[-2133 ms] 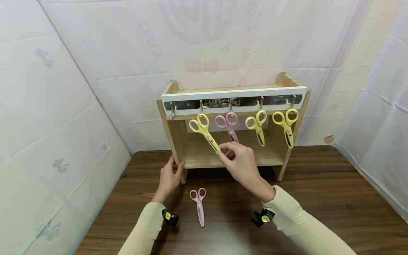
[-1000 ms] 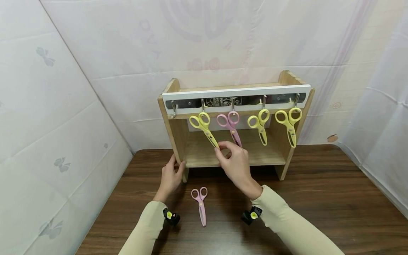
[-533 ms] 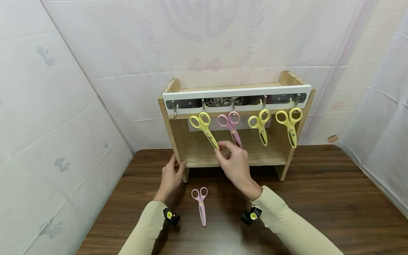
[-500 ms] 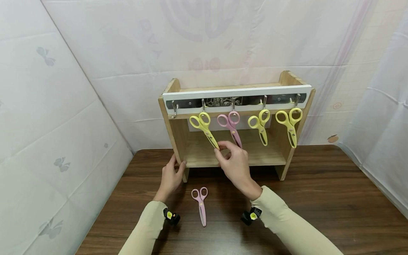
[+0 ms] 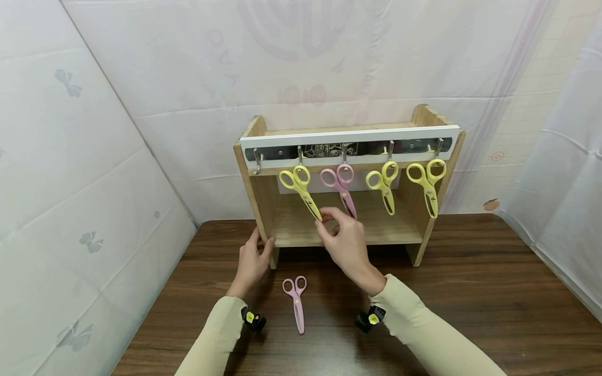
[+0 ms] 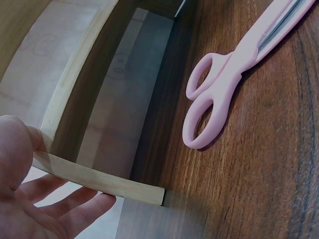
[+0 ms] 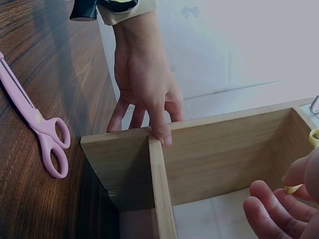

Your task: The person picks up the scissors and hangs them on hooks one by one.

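Note:
My right hand (image 5: pixel 347 241) pinches the blade tip of a pair of yellow scissors (image 5: pixel 301 189). One handle loop of these scissors is at the second hook from the left, and the blades slant down to the right. My left hand (image 5: pixel 251 261) grips the left side panel of a small wooden shelf (image 5: pixel 301 237), low down. In the left wrist view the thumb is on the inner side of the panel and the fingers are outside it. On the table before the shelf lies a pair of pink scissors (image 5: pixel 296 305), handles toward the shelf.
A white rail (image 5: pixel 282 141) with several metal hooks spans the shelf's front. From it hang another pair of pink scissors (image 5: pixel 339 183) and two yellow pairs, the middle one (image 5: pixel 383 185) and the far right one (image 5: pixel 427 185). The leftmost hook (image 5: pixel 256 161) holds nothing. Pale sheeting stands behind.
Over the two seconds my right hand has shifted slightly left, bringing the yellow scissors' blade tip with it. In the last half second almost nothing moves. My left hand stays on the panel.

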The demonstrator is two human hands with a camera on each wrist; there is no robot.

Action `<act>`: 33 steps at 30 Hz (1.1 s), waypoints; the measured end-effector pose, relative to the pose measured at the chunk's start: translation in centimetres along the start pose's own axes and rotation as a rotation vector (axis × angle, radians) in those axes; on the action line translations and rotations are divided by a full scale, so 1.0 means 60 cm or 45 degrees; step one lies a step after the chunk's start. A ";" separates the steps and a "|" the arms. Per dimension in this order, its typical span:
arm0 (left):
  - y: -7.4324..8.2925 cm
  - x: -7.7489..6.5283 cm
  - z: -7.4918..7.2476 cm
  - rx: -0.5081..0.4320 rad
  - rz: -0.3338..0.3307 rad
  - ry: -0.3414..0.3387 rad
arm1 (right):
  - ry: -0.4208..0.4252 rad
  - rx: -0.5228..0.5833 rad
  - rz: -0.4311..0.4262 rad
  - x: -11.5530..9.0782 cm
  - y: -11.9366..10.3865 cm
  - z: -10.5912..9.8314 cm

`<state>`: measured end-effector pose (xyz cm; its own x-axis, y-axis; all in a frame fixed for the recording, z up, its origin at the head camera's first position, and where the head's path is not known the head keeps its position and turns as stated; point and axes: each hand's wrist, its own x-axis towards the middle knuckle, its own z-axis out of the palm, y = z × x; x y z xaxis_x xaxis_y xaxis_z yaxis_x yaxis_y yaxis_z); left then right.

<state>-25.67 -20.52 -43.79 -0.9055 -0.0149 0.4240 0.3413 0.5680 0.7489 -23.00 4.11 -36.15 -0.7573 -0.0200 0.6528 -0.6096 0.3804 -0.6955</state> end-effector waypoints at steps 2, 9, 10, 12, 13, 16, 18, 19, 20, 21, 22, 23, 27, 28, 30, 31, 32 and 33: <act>0.000 0.000 0.000 -0.002 0.000 -0.001 | -0.005 -0.001 0.001 0.000 0.000 0.000; -0.001 -0.001 0.002 -0.001 0.006 0.000 | -0.010 -0.019 -0.013 0.000 0.000 0.001; -0.001 -0.001 0.002 -0.002 0.007 0.001 | -0.011 -0.022 -0.017 0.000 0.000 0.001; -0.001 -0.001 0.002 -0.001 0.006 0.003 | -0.014 -0.028 -0.025 0.000 0.001 0.000; -0.001 -0.001 0.003 -0.002 0.006 0.003 | -0.014 -0.033 -0.030 0.000 0.001 0.000; 0.000 0.000 0.003 -0.005 0.006 0.004 | -0.011 -0.045 -0.042 0.001 0.001 -0.001; 0.000 0.000 0.003 -0.007 0.009 0.006 | -0.011 -0.050 -0.046 0.001 0.001 -0.001; 0.001 0.001 0.003 -0.009 0.011 0.006 | -0.011 -0.053 -0.047 0.002 0.001 -0.002; 0.001 0.001 0.003 -0.010 0.012 0.006 | -0.012 -0.057 -0.048 0.001 0.001 -0.002; 0.001 0.001 0.003 -0.010 0.015 0.006 | -0.015 -0.056 -0.047 0.001 0.001 -0.002; 0.001 0.000 0.003 -0.009 0.015 0.006 | -0.018 -0.061 -0.046 0.001 0.002 -0.003; 0.002 0.000 0.002 -0.008 0.014 0.006 | -0.021 -0.066 -0.043 0.000 0.002 -0.003; 0.002 -0.001 0.001 0.004 0.010 0.001 | -0.033 -0.106 -0.028 -0.010 0.006 -0.003; 0.002 -0.001 0.001 0.006 0.008 0.001 | -0.041 -0.133 -0.024 -0.014 0.008 -0.002; 0.002 -0.001 0.000 0.009 0.005 -0.002 | -0.077 -0.204 -0.010 -0.025 0.013 0.001; 0.002 -0.001 0.000 0.009 0.004 -0.002 | -0.104 -0.249 -0.002 -0.032 0.017 0.004; 0.002 -0.001 0.000 0.008 0.000 -0.003 | -0.136 -0.294 0.005 -0.039 0.020 0.008; 0.002 -0.001 -0.001 0.008 -0.001 -0.002 | -0.171 -0.333 0.010 -0.046 0.023 0.011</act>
<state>-25.55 -20.50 -43.72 -0.9064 -0.0139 0.4222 0.3387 0.5734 0.7460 -21.88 4.08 -39.13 -0.7966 -0.1314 0.5900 -0.5355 0.6064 -0.5879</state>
